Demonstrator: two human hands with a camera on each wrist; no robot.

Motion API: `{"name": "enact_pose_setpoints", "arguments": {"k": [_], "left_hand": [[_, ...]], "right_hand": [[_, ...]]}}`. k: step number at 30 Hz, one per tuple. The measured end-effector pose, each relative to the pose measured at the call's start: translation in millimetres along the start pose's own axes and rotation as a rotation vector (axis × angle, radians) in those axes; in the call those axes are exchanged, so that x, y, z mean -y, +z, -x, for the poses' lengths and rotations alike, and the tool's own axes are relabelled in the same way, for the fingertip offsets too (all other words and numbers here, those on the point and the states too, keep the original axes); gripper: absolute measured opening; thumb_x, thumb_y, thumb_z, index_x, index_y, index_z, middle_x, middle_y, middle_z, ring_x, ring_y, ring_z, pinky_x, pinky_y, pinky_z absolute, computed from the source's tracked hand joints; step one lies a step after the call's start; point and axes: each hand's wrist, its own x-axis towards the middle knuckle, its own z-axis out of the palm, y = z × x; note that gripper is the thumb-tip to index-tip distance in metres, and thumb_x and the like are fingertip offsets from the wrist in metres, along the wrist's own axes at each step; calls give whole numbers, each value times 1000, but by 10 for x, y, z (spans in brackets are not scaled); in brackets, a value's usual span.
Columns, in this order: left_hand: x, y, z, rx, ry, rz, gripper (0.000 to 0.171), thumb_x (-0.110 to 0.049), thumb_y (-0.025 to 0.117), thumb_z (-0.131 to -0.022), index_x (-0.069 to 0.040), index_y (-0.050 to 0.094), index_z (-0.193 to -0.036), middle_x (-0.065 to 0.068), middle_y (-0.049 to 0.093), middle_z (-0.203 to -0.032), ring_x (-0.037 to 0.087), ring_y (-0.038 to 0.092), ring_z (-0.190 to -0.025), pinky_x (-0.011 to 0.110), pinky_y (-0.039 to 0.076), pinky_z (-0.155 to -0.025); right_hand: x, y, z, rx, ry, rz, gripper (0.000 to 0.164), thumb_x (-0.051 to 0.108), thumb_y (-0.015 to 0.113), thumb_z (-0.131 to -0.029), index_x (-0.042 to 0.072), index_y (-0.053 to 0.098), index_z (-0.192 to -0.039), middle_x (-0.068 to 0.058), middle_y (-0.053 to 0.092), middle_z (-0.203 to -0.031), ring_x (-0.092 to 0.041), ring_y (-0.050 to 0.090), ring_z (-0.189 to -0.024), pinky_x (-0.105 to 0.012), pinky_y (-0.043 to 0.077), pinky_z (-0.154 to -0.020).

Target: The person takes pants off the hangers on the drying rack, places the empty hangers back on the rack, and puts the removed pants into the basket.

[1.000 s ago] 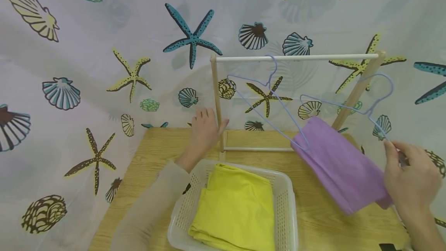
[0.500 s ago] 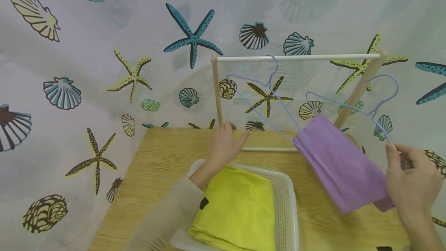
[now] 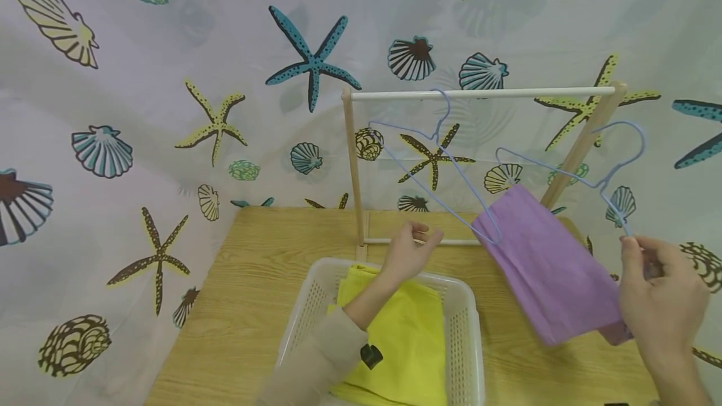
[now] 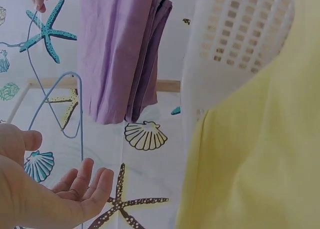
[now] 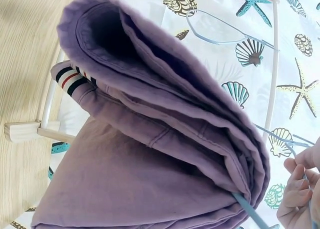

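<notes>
My right hand (image 3: 665, 299) pinches a blue wire hanger (image 3: 605, 185) by its right shoulder. A folded purple garment (image 3: 555, 274) is draped over the hanger; in the right wrist view the garment (image 5: 150, 119) shows layered folds and a striped trim. My left hand (image 3: 410, 249) is held above the back rim of the white basket (image 3: 470, 331), fingers loosely bent around nothing. Folded yellow cloth (image 3: 408, 331) lies in that basket, partly covered by the left forearm. Another blue hanger (image 3: 435, 138), bare, hooks over the rack's top bar.
The drying rack (image 3: 507, 93), with wooden posts and a white bar, stands at the back of the wooden table (image 3: 237, 306). Behind it hangs a curtain (image 3: 237, 36) printed with shells and starfish.
My left hand has moved right and down, from beside the rack's left post to over the basket's back. The right hand with hanger and purple garment has shifted only slightly.
</notes>
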Motion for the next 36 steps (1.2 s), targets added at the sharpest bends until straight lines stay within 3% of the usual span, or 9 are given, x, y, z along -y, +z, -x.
{"name": "enact_pose_setpoints", "arguments": {"k": [5,15,22,27,31,36], "left_hand": [[-16,220,42,46,-95,161,52,-59,59,-89,-18,55,-121,0,62,-111,13,60,-97,33,51,-79],[-62,589,33,88,-193,356,50,-52,65,-87,-16,55,-121,0,64,-107,15,62,-92,35,53,-82],[-41,888,-77,89,-209,438,53,-45,67,-88,-9,53,-124,6,68,-106,15,63,-87,34,55,-80],[-22,1037,-111,80,-231,491,54,-43,68,-87,-7,53,-125,3,67,-106,25,65,-95,34,55,-81],[-25,1118,-100,109,-235,617,48,-43,68,-88,-6,58,-118,4,69,-103,29,68,-98,37,57,-85],[-19,1217,-83,156,-229,765,39,-40,68,-89,-7,61,-108,6,72,-97,19,70,-84,34,59,-80]], "right_hand": [[12,2,24,-12,-7,-16,34,28,58,-96,-3,70,-105,49,35,-73,22,31,-57,-7,24,-52],[54,42,69,-34,-2,-81,31,25,61,-95,-4,70,-101,52,37,-73,23,33,-54,-3,26,-50],[86,76,78,-38,27,-111,28,24,62,-94,-2,71,-102,50,40,-71,21,35,-52,-3,27,-48],[90,97,91,-33,52,-116,26,24,62,-94,1,72,-102,49,42,-71,19,36,-51,-4,27,-47],[96,115,116,-37,70,-136,19,23,64,-93,8,73,-98,47,43,-68,18,37,-50,-4,28,-47],[102,133,138,-28,99,-149,17,23,64,-93,9,73,-97,44,45,-67,14,38,-49,-6,28,-46]]}}
